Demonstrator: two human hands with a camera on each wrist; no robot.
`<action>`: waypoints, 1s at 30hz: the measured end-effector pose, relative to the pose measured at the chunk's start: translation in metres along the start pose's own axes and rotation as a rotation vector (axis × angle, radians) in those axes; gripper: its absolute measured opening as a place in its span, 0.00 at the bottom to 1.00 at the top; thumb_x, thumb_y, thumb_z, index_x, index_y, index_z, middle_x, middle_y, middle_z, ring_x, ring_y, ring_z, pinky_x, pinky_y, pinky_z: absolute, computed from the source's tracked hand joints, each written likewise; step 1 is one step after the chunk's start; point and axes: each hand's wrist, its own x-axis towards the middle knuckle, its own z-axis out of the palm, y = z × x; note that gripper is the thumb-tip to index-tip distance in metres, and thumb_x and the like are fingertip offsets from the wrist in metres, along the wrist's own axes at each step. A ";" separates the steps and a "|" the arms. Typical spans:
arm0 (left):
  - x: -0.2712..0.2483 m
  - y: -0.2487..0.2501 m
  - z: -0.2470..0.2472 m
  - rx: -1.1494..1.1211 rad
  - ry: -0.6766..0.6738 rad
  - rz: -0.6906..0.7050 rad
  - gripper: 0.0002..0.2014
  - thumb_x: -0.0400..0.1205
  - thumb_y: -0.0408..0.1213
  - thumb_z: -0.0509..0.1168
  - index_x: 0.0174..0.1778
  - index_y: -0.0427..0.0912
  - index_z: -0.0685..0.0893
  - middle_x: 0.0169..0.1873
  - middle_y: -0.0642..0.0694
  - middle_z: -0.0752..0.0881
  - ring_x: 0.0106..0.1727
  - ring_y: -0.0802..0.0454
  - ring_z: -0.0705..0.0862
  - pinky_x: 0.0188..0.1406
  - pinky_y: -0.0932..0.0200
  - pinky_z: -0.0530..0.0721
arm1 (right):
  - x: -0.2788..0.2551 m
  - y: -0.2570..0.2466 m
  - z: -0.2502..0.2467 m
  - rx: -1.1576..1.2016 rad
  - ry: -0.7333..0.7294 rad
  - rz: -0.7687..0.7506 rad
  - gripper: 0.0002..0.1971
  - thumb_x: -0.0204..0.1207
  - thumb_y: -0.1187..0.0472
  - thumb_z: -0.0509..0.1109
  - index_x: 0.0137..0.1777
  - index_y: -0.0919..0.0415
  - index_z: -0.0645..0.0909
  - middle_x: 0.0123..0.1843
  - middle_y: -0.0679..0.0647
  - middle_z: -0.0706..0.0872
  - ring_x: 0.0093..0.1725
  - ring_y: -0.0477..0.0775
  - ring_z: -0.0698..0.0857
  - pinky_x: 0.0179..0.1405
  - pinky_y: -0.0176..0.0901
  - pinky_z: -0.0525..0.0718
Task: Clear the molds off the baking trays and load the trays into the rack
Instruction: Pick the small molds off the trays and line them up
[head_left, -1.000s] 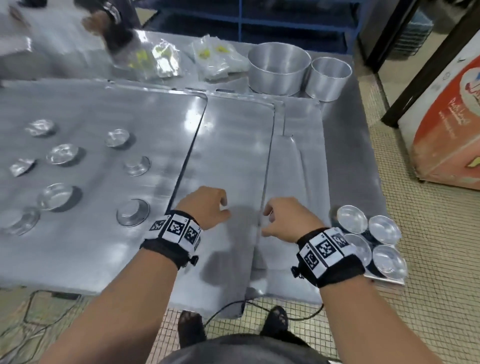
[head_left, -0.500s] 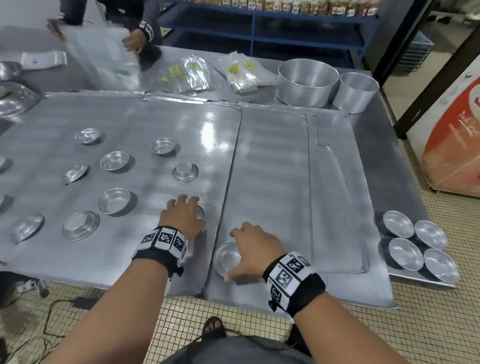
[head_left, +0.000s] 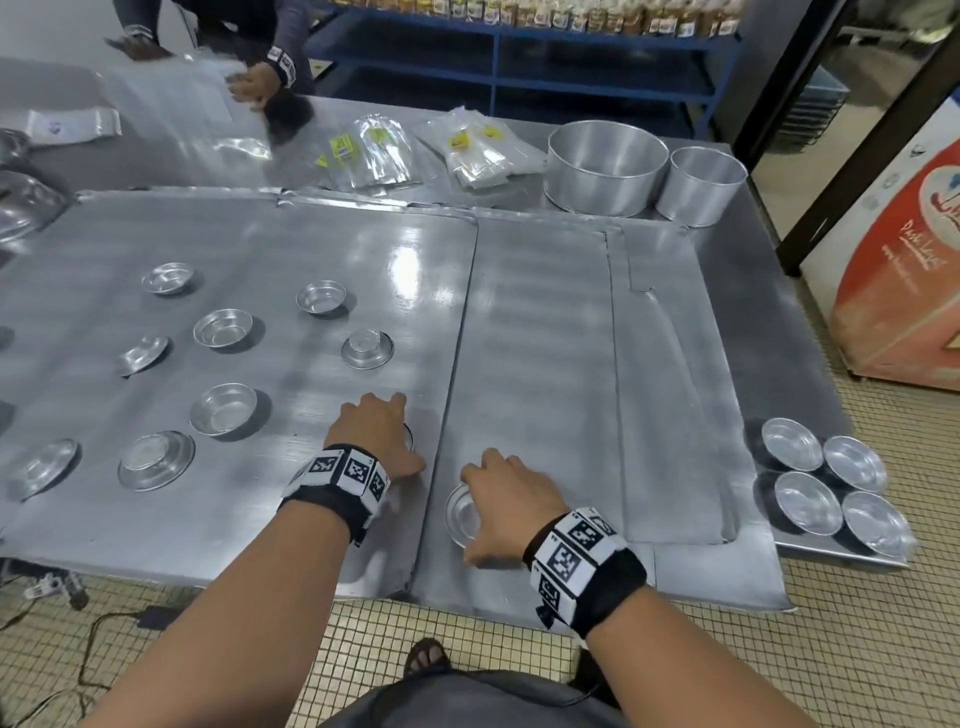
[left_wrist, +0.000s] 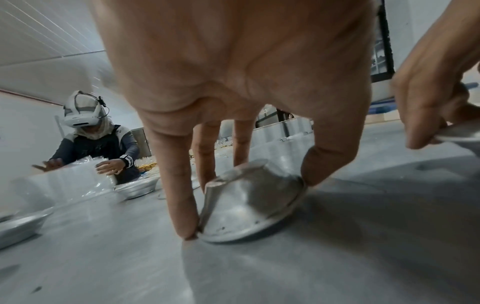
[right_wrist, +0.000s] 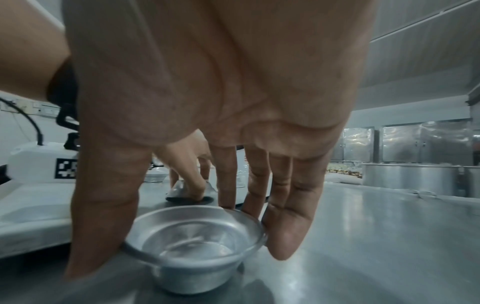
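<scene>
Two large flat baking trays lie side by side, the left tray (head_left: 249, 519) and the right tray (head_left: 535, 338). My left hand (head_left: 376, 434) reaches down over an upside-down metal mold (left_wrist: 249, 203) near the left tray's right edge, fingertips and thumb pinching its rim. My right hand (head_left: 506, 496) grips the rim of an upright mold (right_wrist: 194, 242) at the front of the right tray (right_wrist: 363, 236). Both molds still sit on their trays. Several more molds, such as one bowl-up (head_left: 223, 409) and one upside down (head_left: 367, 348), are scattered across the left tray.
Several molds (head_left: 831, 486) are clustered on the table's front right corner. Two round pans (head_left: 605, 166) (head_left: 701, 184) and plastic bags (head_left: 374, 150) stand at the back. Another person (head_left: 260, 78) handles plastic sheets across the table. An orange cabinet (head_left: 909, 270) stands on the right.
A second ago both hands hovered curled and empty over the trays. They have come down and each has taken hold of a mold. In the last half second they have barely moved.
</scene>
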 end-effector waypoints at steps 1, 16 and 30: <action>0.000 0.004 -0.002 -0.019 0.003 -0.001 0.32 0.69 0.56 0.68 0.67 0.46 0.73 0.57 0.41 0.76 0.58 0.37 0.78 0.51 0.49 0.82 | 0.000 0.006 -0.001 0.011 0.001 0.007 0.39 0.61 0.45 0.82 0.71 0.55 0.72 0.64 0.54 0.74 0.61 0.57 0.77 0.55 0.53 0.84; 0.014 0.130 -0.051 -0.175 0.078 0.168 0.26 0.65 0.58 0.71 0.49 0.44 0.75 0.51 0.45 0.72 0.47 0.41 0.81 0.50 0.47 0.85 | -0.007 0.146 -0.042 0.166 0.082 0.163 0.44 0.56 0.40 0.84 0.73 0.52 0.73 0.66 0.52 0.75 0.65 0.58 0.78 0.59 0.54 0.83; 0.069 0.324 -0.053 -0.388 0.043 0.491 0.21 0.56 0.57 0.81 0.34 0.47 0.86 0.39 0.51 0.85 0.41 0.56 0.83 0.43 0.56 0.85 | -0.035 0.335 -0.087 0.323 0.162 0.404 0.45 0.54 0.46 0.88 0.72 0.54 0.75 0.68 0.54 0.76 0.65 0.57 0.79 0.65 0.52 0.81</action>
